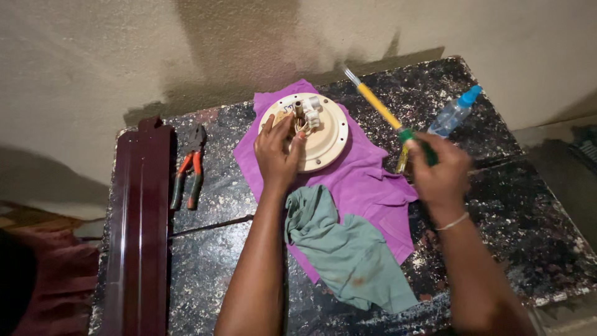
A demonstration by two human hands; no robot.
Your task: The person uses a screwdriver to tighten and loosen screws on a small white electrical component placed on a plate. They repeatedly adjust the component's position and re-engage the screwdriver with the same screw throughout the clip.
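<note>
Dark speckled table (pixel 522 205), dark red panel (pixel 138 230) along left edge. Purple cloth (pixel 367 186) at centre; green cloth (pixel 348 249) overlapping its near part. Cream round plate (pixel 329 140) w/ wired fitting on purple cloth, far centre. Left hand (pixel 277 155) on plate, fingers curled at wires; grip extent unclear. Right hand (pixel 438 171) closed round screwdriver (pixel 379 106); long axis diagonal, tip pointing far-left. Pliers (pixel 189 174) left. Clear spray bottle (pixel 454 114) far right; contents unclear.

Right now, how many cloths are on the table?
2. A purple cloth lies spread under the round cream disc that the left hand touches. A green cloth lies crumpled on the purple one's near edge. More could be hidden under the arms.
</note>
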